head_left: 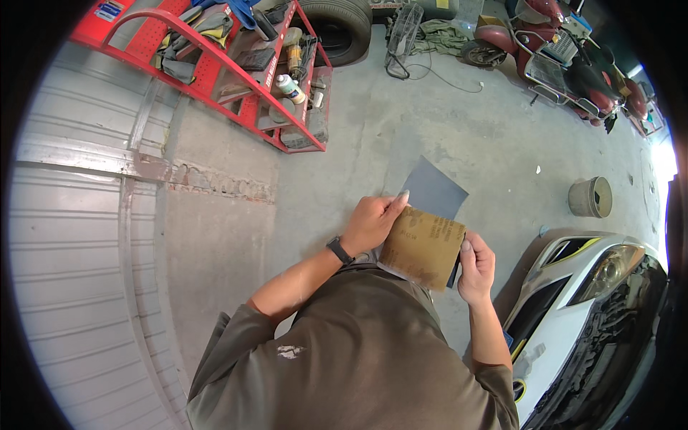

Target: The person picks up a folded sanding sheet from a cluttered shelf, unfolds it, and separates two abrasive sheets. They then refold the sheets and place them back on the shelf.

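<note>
In front of my body I hold sandpaper (421,247) with its brown, printed backing turned up. A dark grey sheet (436,188) sticks out beyond its far edge; whether this is a second sheet or a folded part of the same one I cannot tell. My left hand (374,223) is closed on the upper left corner, the thumb lying where brown and grey meet. At the right edge my right hand (477,269) pinches the brown piece between thumb and fingers. A dark strip shows under that edge, beside the right fingers. A dark watch sits on my left wrist.
A red tool cart (247,75) with bottles and gloves stands at the far left, near a tire (333,32). A red scooter (566,61) is parked far right, with a bucket (590,198) nearer. Close on my right is a white car (573,322) with its front end exposed.
</note>
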Motion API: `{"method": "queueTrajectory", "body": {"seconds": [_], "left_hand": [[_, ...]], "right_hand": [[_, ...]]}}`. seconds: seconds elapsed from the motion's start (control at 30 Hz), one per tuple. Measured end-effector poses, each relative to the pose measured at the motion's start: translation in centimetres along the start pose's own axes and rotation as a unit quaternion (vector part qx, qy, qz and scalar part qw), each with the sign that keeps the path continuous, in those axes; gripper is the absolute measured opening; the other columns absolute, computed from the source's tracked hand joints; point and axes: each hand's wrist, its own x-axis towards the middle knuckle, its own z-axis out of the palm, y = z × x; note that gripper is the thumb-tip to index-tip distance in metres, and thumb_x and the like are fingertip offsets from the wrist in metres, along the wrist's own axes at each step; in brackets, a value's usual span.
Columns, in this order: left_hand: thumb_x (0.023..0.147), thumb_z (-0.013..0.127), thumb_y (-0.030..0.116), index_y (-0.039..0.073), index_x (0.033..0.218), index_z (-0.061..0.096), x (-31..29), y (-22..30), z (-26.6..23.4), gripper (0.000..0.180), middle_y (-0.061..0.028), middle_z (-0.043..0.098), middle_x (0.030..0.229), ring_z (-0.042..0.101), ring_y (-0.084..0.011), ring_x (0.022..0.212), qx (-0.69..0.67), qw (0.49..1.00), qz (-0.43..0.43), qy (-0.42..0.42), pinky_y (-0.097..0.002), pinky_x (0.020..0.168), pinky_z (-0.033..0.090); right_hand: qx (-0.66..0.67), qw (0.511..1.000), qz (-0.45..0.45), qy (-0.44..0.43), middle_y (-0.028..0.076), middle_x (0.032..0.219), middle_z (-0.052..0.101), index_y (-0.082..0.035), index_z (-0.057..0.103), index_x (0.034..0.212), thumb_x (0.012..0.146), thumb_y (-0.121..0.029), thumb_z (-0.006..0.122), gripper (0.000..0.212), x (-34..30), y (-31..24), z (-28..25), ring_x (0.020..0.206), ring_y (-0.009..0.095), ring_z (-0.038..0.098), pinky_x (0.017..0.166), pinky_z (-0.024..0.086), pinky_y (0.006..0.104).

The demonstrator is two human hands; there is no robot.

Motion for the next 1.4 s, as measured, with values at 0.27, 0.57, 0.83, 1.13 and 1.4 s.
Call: {"method": "queueTrajectory", "body": {"seconds": [0.27, 0.57, 0.83, 1.13, 1.4], "left_hand": [[0.1, 0.065, 0.03, -0.007, 0.142, 0.057, -1.3, 3.1, 0.9, 0.056, -0.0242, 0.052, 0.156, 0.061, -0.0437, 0.129, 0.243, 0.934, 0.232, 0.121, -0.0481, 0.105, 0.052], [0.082, 0.073, 0.027, -0.01, 0.137, 0.056, -4.2, 3.8, 1.2, 0.069, -0.0293, 0.05, 0.155, 0.057, -0.0419, 0.135, 0.201, 0.937, 0.284, -0.016, -0.0534, 0.118, 0.043], [0.081, 0.062, 0.005, -0.01, 0.133, 0.061, -4.8, 0.0, -0.1, 0.054, -0.026, 0.063, 0.14, 0.064, -0.0393, 0.124, 0.235, 0.945, 0.225, -0.042, -0.051, 0.112, 0.049], [0.081, 0.06, -0.001, -0.008, 0.132, 0.061, -7.5, -2.5, -6.8, 0.052, -0.0218, 0.068, 0.129, 0.066, -0.042, 0.112, 0.162, 0.95, 0.235, -0.126, -0.0496, 0.094, 0.056], [0.098, 0.063, 0.017, 0.0, 0.101, 0.068, -11.9, -9.0, -13.8, 0.018, -0.0169, 0.072, 0.098, 0.067, -0.04, 0.092, 0.124, 0.924, 0.339, -0.128, -0.0484, 0.085, 0.053]], "right_hand": [[-0.371, 0.919, -0.101, 0.083, 0.017, 0.075, 0.069, -0.001, 0.068, 0.131, 0.093, 0.0, 0.055, 0.04, 1.3, -1.1, 0.3, 0.06, 0.03, 0.068, 0.061, 0.055, 0.0375], [-0.443, 0.885, -0.132, -0.053, 0.021, 0.076, 0.071, 0.0, 0.069, 0.125, 0.098, -0.007, 0.064, 0.028, 2.3, -0.4, 3.1, 0.065, 0.039, 0.071, 0.06, 0.056, 0.045], [-0.573, 0.791, -0.172, -0.13, 0.012, 0.091, 0.076, -0.002, 0.069, 0.123, 0.097, -0.01, 0.062, 0.028, 3.0, -0.1, 5.0, 0.077, 0.033, 0.074, 0.062, 0.059, 0.0439], [-0.636, 0.727, -0.197, -0.169, 0.012, 0.066, 0.068, -0.007, 0.055, 0.086, 0.104, -0.024, 0.06, 0.026, 1.5, 0.3, 11.0, 0.054, 0.033, 0.068, 0.051, 0.054, 0.0444], [-0.645, 0.72, -0.164, -0.196, 0.015, 0.062, 0.067, -0.007, 0.057, 0.088, 0.103, -0.026, 0.06, 0.025, -3.3, -0.2, 20.5, 0.053, 0.036, 0.067, 0.048, 0.052, 0.0479]]}}
